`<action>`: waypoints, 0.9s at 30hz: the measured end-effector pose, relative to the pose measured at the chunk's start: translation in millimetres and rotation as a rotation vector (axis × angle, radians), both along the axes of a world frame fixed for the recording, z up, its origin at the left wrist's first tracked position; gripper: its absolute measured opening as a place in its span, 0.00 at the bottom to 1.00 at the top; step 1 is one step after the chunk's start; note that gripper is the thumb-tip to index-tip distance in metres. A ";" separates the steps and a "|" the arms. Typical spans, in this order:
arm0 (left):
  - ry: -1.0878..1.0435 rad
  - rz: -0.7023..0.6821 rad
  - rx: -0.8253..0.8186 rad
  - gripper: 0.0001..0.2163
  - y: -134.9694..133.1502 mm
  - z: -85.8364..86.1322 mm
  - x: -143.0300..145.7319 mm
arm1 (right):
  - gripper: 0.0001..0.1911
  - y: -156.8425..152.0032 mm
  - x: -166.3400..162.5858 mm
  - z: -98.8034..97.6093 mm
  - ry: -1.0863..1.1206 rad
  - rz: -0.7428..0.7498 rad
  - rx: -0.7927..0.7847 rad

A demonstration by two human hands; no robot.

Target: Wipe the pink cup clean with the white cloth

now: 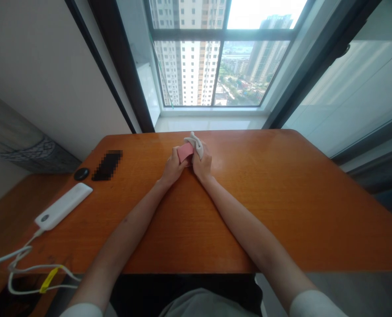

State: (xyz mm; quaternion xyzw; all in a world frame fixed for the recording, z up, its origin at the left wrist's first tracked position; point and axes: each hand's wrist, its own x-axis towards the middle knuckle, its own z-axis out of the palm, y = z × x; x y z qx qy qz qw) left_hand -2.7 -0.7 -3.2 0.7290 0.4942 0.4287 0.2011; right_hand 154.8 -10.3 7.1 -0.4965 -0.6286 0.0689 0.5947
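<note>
Both arms reach out over the brown wooden table (265, 198), and the hands meet near its far edge. My left hand (173, 167) is closed on a small pink block-like object (185, 152), whose exact kind I cannot make out. A crumpled whitish cloth (196, 144) is bunched in my right hand (202, 164), its folds sticking up above the fingers. The cloth lies against the right side of the pink object. Some fingertips are hidden behind the object and the cloth.
On the left lie a white power strip (64, 207) with a white cable (20, 266), a round black object (81, 174) and a pixelated dark item (107, 166). A window (219, 70) stands beyond the far edge. A grey curtain (27, 136) hangs at left.
</note>
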 end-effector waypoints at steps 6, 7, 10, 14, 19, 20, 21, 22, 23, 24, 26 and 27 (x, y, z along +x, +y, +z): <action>-0.002 -0.041 0.013 0.18 -1.4 0.1 -3.1 | 0.27 -10.3 -4.9 6.9 -0.360 0.057 0.136; 0.015 -0.034 0.011 0.18 -2.2 1.5 -2.2 | 0.26 -7.9 -4.9 5.0 -0.283 0.042 0.122; 0.077 0.015 0.004 0.19 -4.3 5.8 0.7 | 0.26 0.9 -2.9 -2.3 0.028 -0.039 0.016; 0.092 0.036 -0.018 0.19 -5.0 4.8 0.3 | 0.27 -2.3 -1.9 -1.6 -0.072 -0.031 0.054; 0.026 0.001 -0.018 0.15 -4.7 0.1 -1.7 | 0.28 -13.4 -8.9 6.4 -0.437 0.064 0.196; 0.034 0.006 -0.015 0.15 -5.0 0.7 -1.1 | 0.27 -12.2 -9.3 5.9 -0.396 0.052 0.176; 0.052 0.013 -0.012 0.17 -5.3 1.8 -0.3 | 0.27 -9.8 -8.9 4.6 -0.311 0.028 0.141; 0.073 0.022 -0.007 0.19 -5.6 3.1 0.6 | 0.26 -6.7 -7.8 2.9 -0.199 -0.001 0.096; 0.091 0.031 -0.003 0.20 -5.9 4.4 1.3 | 0.27 -3.6 -6.3 1.0 -0.086 -0.026 0.047; 0.104 0.040 0.000 0.21 -6.0 5.4 1.8 | 0.27 -1.1 -4.6 -0.6 0.006 -0.044 0.004; 0.109 0.054 -0.003 0.21 -5.8 5.7 1.4 | 0.27 0.5 -2.4 -2.0 0.060 -0.048 -0.025; 0.104 0.054 -0.006 0.21 -5.5 5.0 0.6 | 0.27 -0.7 -2.3 -1.6 0.018 -0.038 0.001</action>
